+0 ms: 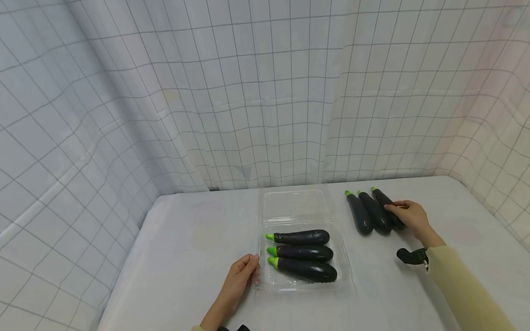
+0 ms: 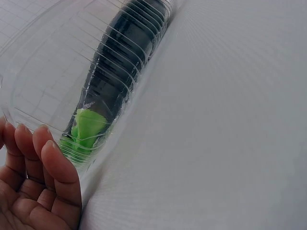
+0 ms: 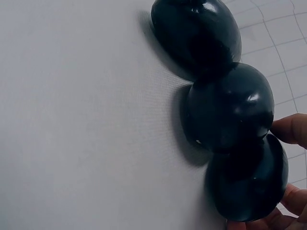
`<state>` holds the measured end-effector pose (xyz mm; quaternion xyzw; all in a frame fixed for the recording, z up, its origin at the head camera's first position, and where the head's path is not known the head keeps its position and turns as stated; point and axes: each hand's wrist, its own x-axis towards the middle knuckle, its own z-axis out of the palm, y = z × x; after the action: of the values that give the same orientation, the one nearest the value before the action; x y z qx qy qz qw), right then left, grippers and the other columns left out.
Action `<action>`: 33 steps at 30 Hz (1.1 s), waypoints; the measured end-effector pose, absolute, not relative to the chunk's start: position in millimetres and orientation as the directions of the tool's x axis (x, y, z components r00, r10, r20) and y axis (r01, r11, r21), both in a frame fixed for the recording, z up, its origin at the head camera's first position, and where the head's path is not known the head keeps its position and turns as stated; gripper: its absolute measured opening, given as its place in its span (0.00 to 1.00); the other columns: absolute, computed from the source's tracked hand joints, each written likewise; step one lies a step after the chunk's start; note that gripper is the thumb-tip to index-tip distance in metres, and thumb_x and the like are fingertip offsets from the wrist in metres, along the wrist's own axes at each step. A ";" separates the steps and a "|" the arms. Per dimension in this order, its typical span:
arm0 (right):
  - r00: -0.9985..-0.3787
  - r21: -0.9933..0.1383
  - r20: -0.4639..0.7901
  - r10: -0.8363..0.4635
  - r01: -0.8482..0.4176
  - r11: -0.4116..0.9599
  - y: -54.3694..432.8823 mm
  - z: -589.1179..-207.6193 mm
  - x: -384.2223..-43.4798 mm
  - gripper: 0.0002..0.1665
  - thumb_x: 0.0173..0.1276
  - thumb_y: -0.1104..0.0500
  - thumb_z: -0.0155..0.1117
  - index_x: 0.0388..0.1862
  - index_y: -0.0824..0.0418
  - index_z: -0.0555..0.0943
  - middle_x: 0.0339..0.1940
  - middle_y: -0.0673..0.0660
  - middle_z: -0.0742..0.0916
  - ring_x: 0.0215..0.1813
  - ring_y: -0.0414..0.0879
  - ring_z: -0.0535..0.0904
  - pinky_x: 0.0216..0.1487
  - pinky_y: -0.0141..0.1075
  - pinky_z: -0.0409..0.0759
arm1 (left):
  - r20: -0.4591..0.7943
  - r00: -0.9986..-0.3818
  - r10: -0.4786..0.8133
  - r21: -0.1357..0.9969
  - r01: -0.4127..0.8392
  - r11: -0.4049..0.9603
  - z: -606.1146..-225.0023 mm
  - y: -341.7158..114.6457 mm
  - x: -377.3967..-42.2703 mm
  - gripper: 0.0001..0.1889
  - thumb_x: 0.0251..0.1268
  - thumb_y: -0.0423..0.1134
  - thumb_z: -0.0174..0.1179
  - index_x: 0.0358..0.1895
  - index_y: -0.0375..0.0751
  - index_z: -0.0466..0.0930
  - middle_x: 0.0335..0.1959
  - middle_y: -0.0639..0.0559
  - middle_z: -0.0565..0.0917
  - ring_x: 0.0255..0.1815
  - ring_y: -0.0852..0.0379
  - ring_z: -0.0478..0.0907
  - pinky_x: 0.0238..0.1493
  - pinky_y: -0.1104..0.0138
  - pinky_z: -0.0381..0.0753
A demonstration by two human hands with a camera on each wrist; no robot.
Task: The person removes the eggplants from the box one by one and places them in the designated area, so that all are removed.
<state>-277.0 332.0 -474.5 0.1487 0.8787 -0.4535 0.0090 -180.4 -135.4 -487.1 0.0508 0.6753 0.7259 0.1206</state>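
Observation:
In the head view, a clear plastic container sits open on the table with three dark eggplants inside, the nearest eggplant lying crosswise with its green stem to the left. My left hand holds the container's left edge; the left wrist view shows its fingers curled up at the container wall beside a green stem. Three more eggplants lie side by side at the back right. My right hand grips the rightmost eggplant, thumb on one side and fingers on the other. Beside it, the middle eggplant nearly touches the thumb.
The container's clear lid is folded back toward the rear. A white cloth covers the table. White grid-patterned curtains hang behind and along both sides. Each wrist wears a black camera.

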 end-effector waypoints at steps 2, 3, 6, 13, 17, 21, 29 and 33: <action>-0.954 -0.789 -0.147 0.260 0.272 0.551 332.2 -474.5 -276.2 0.48 0.65 0.35 0.55 0.65 0.74 0.63 0.61 0.75 0.69 0.60 0.67 0.66 0.58 0.55 0.65 | -0.087 -0.965 0.246 0.993 -0.103 -0.055 -484.0 -134.8 -179.1 0.18 0.74 0.40 0.50 0.30 0.26 0.66 0.22 0.52 0.67 0.24 0.60 0.64 0.28 0.71 0.65; -0.954 -0.784 -0.147 0.262 0.273 0.557 332.3 -474.6 -275.9 0.49 0.65 0.35 0.55 0.65 0.74 0.63 0.61 0.75 0.68 0.60 0.67 0.66 0.58 0.55 0.66 | -0.088 -0.965 0.246 0.993 -0.104 -0.052 -482.7 -134.4 -178.7 0.18 0.74 0.40 0.50 0.29 0.28 0.66 0.22 0.52 0.67 0.24 0.60 0.64 0.28 0.71 0.65; -0.950 -0.769 -0.149 0.274 0.286 0.572 332.5 -474.3 -274.7 0.50 0.64 0.33 0.56 0.65 0.74 0.62 0.62 0.76 0.67 0.60 0.67 0.66 0.57 0.55 0.66 | -0.096 -0.965 0.243 0.993 -0.109 -0.040 -480.3 -133.5 -177.9 0.16 0.74 0.41 0.50 0.28 0.35 0.68 0.22 0.52 0.67 0.24 0.61 0.64 0.28 0.71 0.65; -0.940 -0.704 -0.153 0.306 0.321 0.633 331.2 -473.2 -272.0 0.56 0.61 0.27 0.53 0.64 0.76 0.62 0.62 0.77 0.68 0.60 0.68 0.66 0.55 0.56 0.68 | -0.092 -0.965 0.247 0.994 -0.105 -0.040 -479.8 -132.9 -178.0 0.15 0.74 0.41 0.50 0.28 0.35 0.68 0.22 0.52 0.67 0.23 0.61 0.64 0.28 0.71 0.66; -0.937 -0.682 -0.117 0.330 0.317 0.659 330.0 -473.7 -270.4 0.57 0.62 0.27 0.51 0.65 0.77 0.61 0.58 0.78 0.71 0.57 0.69 0.69 0.53 0.55 0.69 | -0.084 -0.964 0.250 0.994 -0.099 -0.046 -480.5 -133.0 -177.9 0.16 0.74 0.40 0.50 0.28 0.34 0.68 0.22 0.52 0.67 0.23 0.61 0.64 0.28 0.71 0.65; -0.915 -0.674 0.001 0.404 0.298 0.675 326.0 -474.8 -271.1 0.56 0.62 0.27 0.51 0.65 0.75 0.63 0.55 0.76 0.71 0.57 0.70 0.65 0.53 0.56 0.65 | -0.087 -0.966 0.245 0.994 -0.102 -0.050 -485.3 -133.7 -179.9 0.16 0.74 0.40 0.50 0.28 0.34 0.68 0.22 0.52 0.67 0.23 0.61 0.64 0.28 0.71 0.65; -0.829 -0.703 0.364 0.425 0.055 0.709 294.9 -455.0 -270.5 0.37 0.64 0.42 0.61 0.59 0.71 0.71 0.46 0.70 0.72 0.51 0.65 0.63 0.48 0.54 0.60 | -0.096 -0.971 0.217 0.992 -0.111 -0.057 -509.0 -136.3 -189.9 0.16 0.74 0.42 0.50 0.28 0.37 0.68 0.22 0.52 0.67 0.23 0.60 0.64 0.27 0.71 0.65; -0.794 -0.681 0.523 0.311 -0.169 0.713 269.4 -439.7 -269.5 0.27 0.62 0.52 0.67 0.51 0.71 0.76 0.39 0.67 0.75 0.39 0.58 0.67 0.39 0.46 0.61 | -0.073 -0.974 0.214 0.994 -0.088 -0.063 -509.6 -136.3 -189.1 0.16 0.73 0.43 0.51 0.28 0.35 0.68 0.22 0.52 0.67 0.23 0.60 0.64 0.27 0.71 0.65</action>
<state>-269.5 269.4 -439.7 0.0408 0.8689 -0.3766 -0.3185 -189.1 -136.3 -509.6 0.0466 0.6764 0.7276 0.1040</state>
